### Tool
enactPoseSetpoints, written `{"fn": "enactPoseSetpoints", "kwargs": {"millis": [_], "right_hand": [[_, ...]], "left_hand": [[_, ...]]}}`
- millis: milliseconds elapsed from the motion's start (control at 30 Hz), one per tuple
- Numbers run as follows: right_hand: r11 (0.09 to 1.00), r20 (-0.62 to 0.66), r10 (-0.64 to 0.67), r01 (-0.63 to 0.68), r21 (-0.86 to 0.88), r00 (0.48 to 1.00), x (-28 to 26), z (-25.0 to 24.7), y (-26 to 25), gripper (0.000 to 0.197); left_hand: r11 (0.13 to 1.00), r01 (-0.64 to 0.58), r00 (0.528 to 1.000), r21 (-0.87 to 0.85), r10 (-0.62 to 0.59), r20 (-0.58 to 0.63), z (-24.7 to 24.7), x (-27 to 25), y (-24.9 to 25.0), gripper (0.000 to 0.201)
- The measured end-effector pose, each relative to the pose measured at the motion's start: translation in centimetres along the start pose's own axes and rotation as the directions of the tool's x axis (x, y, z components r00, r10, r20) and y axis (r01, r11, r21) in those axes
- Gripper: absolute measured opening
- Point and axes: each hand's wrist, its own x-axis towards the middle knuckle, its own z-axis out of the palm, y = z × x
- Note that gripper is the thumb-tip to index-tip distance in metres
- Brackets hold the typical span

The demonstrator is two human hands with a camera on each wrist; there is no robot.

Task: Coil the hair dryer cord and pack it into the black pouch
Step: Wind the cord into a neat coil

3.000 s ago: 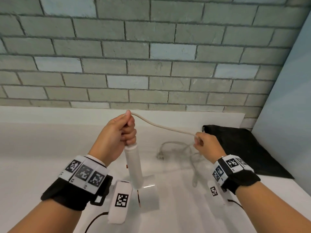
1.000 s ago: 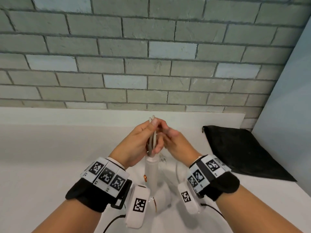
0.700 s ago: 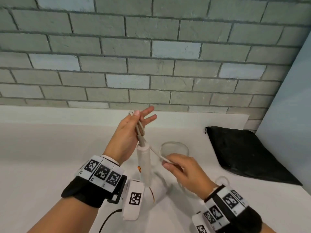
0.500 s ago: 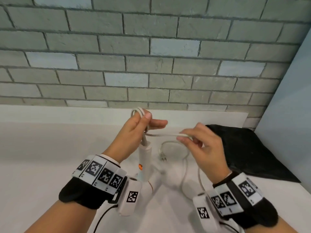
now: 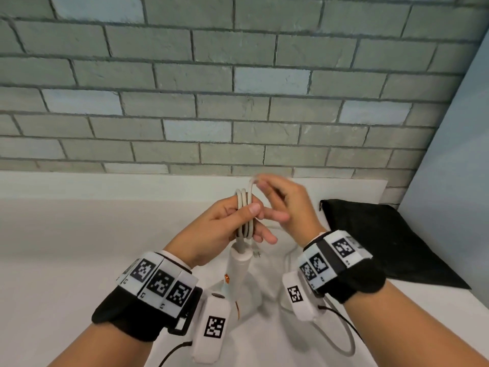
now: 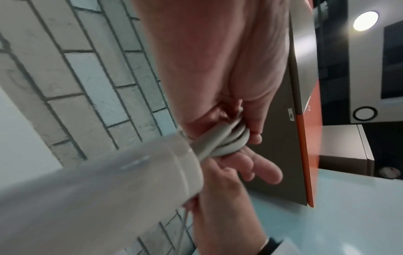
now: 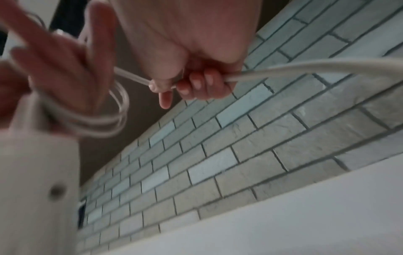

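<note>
While the left hand (image 5: 225, 223) pinches the cord (image 5: 244, 213) loops and the right hand (image 5: 288, 205) grips the loose run, a slack thumb could let the coil spring apart.

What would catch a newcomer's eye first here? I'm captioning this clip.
The two hands at centre: the left hand grips loops of pale cord above the white hair dryer, while the right hand feeds on more. The black pouch lies flat to the right.

No words or numbers can be read here. The wrist bands (image 5: 160, 283) carry black-and-white square code patterns, not letters. A small white label (image 6: 291, 116) sits on the grey and orange panel (image 6: 305, 138), but its print is too blurry to read.
</note>
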Motion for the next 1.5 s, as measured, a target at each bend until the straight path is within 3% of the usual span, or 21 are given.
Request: {"fn": "enactPoseSetpoints", "kwargs": {"millis": [67,100,167,233,367,500,567,633,733,867,1067,1167,1233,1300,1400,1500], "right_hand": [[0.990,0.195,0.130,-0.137,0.024,0.972,-1.0,1.4,1.3,0.024],[0.985,0.279,0.173,-0.167,-0.045,0.945,-1.5,2.1,1.8,0.025],[0.969,0.394,0.184,-0.100,-0.224,0.900,-2.9,3.2,2.2,0.029],[0.968,0.462,0.119,0.002,-0.253,0.879,-4.3,3.8,2.0,0.036],[0.976,0.411,-0.015,0.103,-0.193,0.912,-5.9,2.5,1.5,0.047],[0.996,0.217,-0.018,0.037,-0.082,0.976,-5.9,-0.5,1.2,0.030],[1.000,0.131,-0.003,0.005,-0.013,0.991,-5.5,-2.1,0.3,0.019],[0.995,0.103,-0.094,0.097,-0.032,0.990,-4.9,-3.2,-1.1,0.016],[0.947,0.040,-0.275,0.277,-0.162,0.961,-3.2,-4.1,-2.9,0.019],[0.923,-0.064,-0.340,0.320,-0.211,0.938,-0.2,-4.8,-3.8,0.023],[0.924,0.003,-0.316,0.309,-0.224,0.949,2.2,-2.5,-2.4,0.029],[0.965,0.181,-0.104,0.143,-0.219,0.978,1.5,-0.3,-0.5,0.026],[0.957,0.322,0.058,0.039,-0.288,0.945,0.5,1.2,0.2,0.037],[0.919,0.406,0.131,0.042,-0.392,0.904,-0.7,2.2,0.8,0.039],[0.890,0.474,0.115,0.121,-0.439,0.873,-3.0,2.5,1.1,0.034],[0.944,0.462,-0.041,0.186,-0.273,0.886,-4.8,1.6,0.6,0.032]], "left_hand": [[0.995,-0.019,1.000,-0.100,0.017,-0.026,0.0,0.0,-0.3,0.023],[0.988,-0.032,0.999,-0.148,0.026,-0.041,-0.1,0.1,-0.4,0.027],[0.972,-0.057,0.996,-0.227,0.038,-0.085,-0.2,0.2,-0.6,0.029],[0.968,-0.085,0.986,-0.235,0.047,-0.162,-0.5,0.3,-0.6,0.030],[0.984,-0.111,0.946,-0.136,0.063,-0.317,-1.9,0.6,-0.8,0.023],[0.989,-0.072,0.914,0.126,0.116,-0.389,-3.1,0.6,-0.9,0.021],[0.962,-0.037,0.917,0.272,0.140,-0.372,-3.4,0.5,-1.0,0.030],[0.940,-0.017,0.932,0.341,0.138,-0.335,-3.0,0.6,-0.8,0.027],[0.931,-0.010,0.969,0.364,0.099,-0.228,-1.4,0.6,0.0,0.018],[0.936,0.022,0.998,0.351,-0.002,-0.057,-1.1,0.2,1.0,0.031],[0.993,-0.004,0.997,0.119,-0.005,0.071,-1.3,-0.1,0.6,0.020],[0.999,-0.014,0.999,-0.050,0.016,0.039,-1.2,-0.2,0.2,0.021],[0.990,-0.049,0.999,-0.129,0.048,-0.014,-1.2,-0.1,-0.3,0.022],[0.978,-0.101,0.992,-0.181,0.084,-0.096,-1.4,0.1,-0.6,0.026],[0.980,-0.137,0.964,-0.141,0.099,-0.245,-2.3,0.5,-1.0,0.028],[0.991,-0.073,0.935,0.109,0.106,-0.338,-3.0,0.5,-1.0,0.024]]}}
